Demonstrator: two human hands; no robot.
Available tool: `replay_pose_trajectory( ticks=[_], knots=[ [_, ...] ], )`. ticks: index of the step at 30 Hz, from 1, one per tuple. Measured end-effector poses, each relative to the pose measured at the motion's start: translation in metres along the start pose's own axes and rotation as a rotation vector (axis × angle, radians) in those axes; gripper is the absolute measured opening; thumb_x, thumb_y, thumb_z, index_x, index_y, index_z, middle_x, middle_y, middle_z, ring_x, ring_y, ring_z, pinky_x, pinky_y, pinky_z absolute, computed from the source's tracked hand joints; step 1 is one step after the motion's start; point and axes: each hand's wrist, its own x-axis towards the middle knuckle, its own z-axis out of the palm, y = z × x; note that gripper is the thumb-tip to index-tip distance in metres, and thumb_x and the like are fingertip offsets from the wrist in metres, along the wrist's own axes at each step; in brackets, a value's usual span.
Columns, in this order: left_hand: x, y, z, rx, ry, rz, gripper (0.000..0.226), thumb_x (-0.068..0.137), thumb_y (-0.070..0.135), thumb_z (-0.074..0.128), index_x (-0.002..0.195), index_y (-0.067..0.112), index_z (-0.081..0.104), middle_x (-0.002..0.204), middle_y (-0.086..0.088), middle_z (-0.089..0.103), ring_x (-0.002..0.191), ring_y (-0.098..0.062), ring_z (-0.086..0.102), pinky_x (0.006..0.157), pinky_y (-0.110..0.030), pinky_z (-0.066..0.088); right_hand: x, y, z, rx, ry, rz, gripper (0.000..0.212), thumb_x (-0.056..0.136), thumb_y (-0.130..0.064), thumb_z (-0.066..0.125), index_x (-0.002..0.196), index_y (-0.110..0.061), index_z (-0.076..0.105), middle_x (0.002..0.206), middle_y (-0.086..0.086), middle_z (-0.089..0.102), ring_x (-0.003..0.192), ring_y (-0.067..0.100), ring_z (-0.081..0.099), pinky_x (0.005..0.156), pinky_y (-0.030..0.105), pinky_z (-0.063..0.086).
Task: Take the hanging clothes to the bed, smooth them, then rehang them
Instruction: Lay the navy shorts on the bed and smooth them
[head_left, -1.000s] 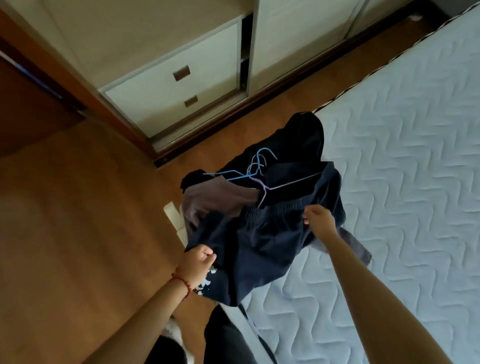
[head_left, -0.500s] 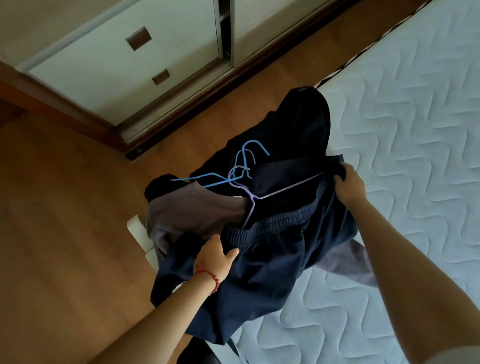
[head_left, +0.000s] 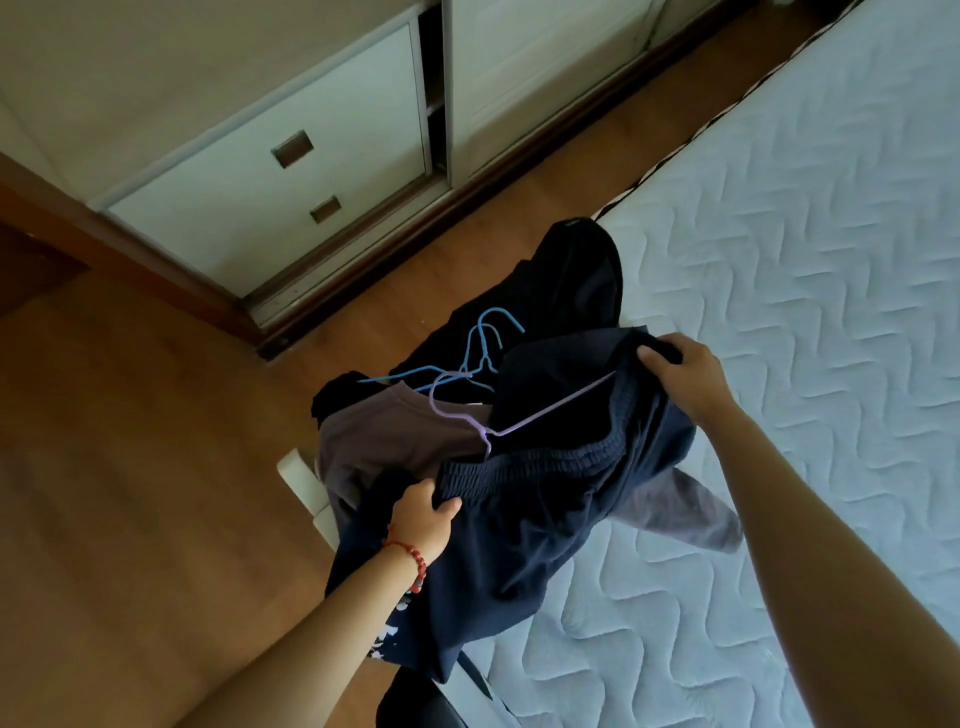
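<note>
Both hands clenched the navy shorts (head_left: 545, 499) — left hand (head_left: 422, 519) at the near waistband, right hand (head_left: 685, 375) at the far — over hangers (head_left: 483, 364) at the bed (head_left: 779, 312) edge.

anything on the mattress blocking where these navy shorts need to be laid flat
Partly. Both hands, left hand and right hand, grip the navy shorts over the pile of clothes and hangers at the mattress corner; beyond looks bare.

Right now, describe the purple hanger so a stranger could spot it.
Find the pile of dark clothes at the corner of the white quilted mattress. The purple hanger lies on top, nearest the elastic waistband; the other hangers beside it are blue.
</note>
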Motion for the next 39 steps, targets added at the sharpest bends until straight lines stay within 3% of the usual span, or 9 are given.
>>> replay_pose_trajectory(
  ticks=[6,11,14,18,21,27,30,32,39],
  knots=[
    [-0.049,0.002,-0.043,-0.082,0.035,0.169,0.01,0.088,0.01,0.056,0.079,0.012,0.058,0.082,-0.009,0.062,0.095,-0.035,0.06,0.077,-0.034,0.044,-0.072,-0.03,-0.043,0.296,0.064,-0.014,0.011,0.088,-0.013,0.059,0.085,-0.003,0.062,0.07,0.006,0.056,0.071,0.019,0.052,0.064,0.026,0.043],
    [-0.084,0.015,-0.091,-0.115,0.094,0.348,0.021,0.088,0.009,0.055,0.104,-0.002,0.063,0.101,-0.017,0.066,0.098,-0.029,0.059,0.08,-0.028,0.039,-0.152,-0.05,-0.072,0.557,0.216,-0.022,0.019,0.089,-0.011,0.056,0.072,-0.012,0.063,0.062,0.0,0.06,0.061,0.014,0.057,0.059,0.025,0.045],
    [-0.097,0.026,-0.116,-0.113,0.098,0.445,0.025,0.088,0.011,0.056,0.11,-0.001,0.062,0.103,-0.016,0.066,0.097,-0.025,0.058,0.081,-0.029,0.04,-0.204,-0.062,-0.086,0.678,0.327,-0.057,0.018,0.087,-0.012,0.058,0.07,-0.011,0.062,0.069,0.008,0.057,0.073,0.024,0.054,0.071,0.036,0.043],
    [-0.122,0.041,-0.141,-0.116,0.043,0.584,0.028,0.087,0.014,0.058,0.111,0.0,0.06,0.108,-0.015,0.063,0.103,-0.031,0.058,0.088,-0.037,0.046,-0.292,-0.078,-0.101,0.839,0.538,-0.108,0.021,0.078,-0.021,0.06,0.06,-0.013,0.052,0.066,0.005,0.041,0.067,0.021,0.04,0.063,0.034,0.032],
    [-0.143,0.056,-0.151,-0.071,-0.016,0.705,0.029,0.085,0.017,0.061,0.11,0.004,0.06,0.109,-0.008,0.057,0.104,-0.027,0.056,0.086,-0.034,0.044,-0.354,-0.084,-0.105,0.934,0.672,-0.156,0.021,0.082,-0.019,0.058,0.066,-0.009,0.047,0.065,0.004,0.037,0.063,0.019,0.038,0.059,0.029,0.032],
    [-0.208,0.1,-0.138,0.195,-0.189,1.086,0.043,0.085,0.027,0.061,0.126,0.016,0.052,0.133,-0.003,0.048,0.126,-0.02,0.043,0.109,-0.039,0.033,-0.466,-0.075,-0.099,1.041,0.884,-0.186,0.011,0.084,-0.016,0.057,0.079,-0.008,0.052,0.07,0.005,0.042,0.068,0.019,0.044,0.065,0.03,0.037],
    [-0.243,0.112,-0.115,0.318,-0.421,1.138,0.015,0.089,0.022,0.054,0.095,0.017,0.068,0.096,-0.002,0.067,0.099,-0.019,0.06,0.097,-0.032,0.042,-0.511,-0.061,-0.094,1.053,0.967,-0.159,0.014,0.08,-0.02,0.059,0.085,-0.008,0.054,0.074,0.007,0.043,0.069,0.021,0.044,0.064,0.032,0.037],
    [-0.263,0.11,-0.099,0.346,-0.551,1.14,0.025,0.091,0.017,0.051,0.071,0.021,0.065,0.066,0.001,0.063,0.069,-0.013,0.061,0.084,-0.031,0.046,-0.539,-0.049,-0.092,1.074,1.017,-0.137,0.018,0.078,-0.022,0.061,0.087,-0.007,0.056,0.078,0.008,0.046,0.069,0.021,0.046,0.065,0.032,0.039],
    [-0.361,0.12,-0.059,0.311,-0.778,1.285,0.03,0.093,0.006,0.048,0.067,0.013,0.059,0.043,0.005,0.043,0.032,-0.002,0.037,0.041,-0.01,0.033,-0.639,0.007,-0.097,0.867,1.229,-0.05,0.021,0.087,-0.012,0.061,0.066,-0.014,0.06,0.056,-0.005,0.053,0.054,0.007,0.049,0.056,0.021,0.04]
  ],
)
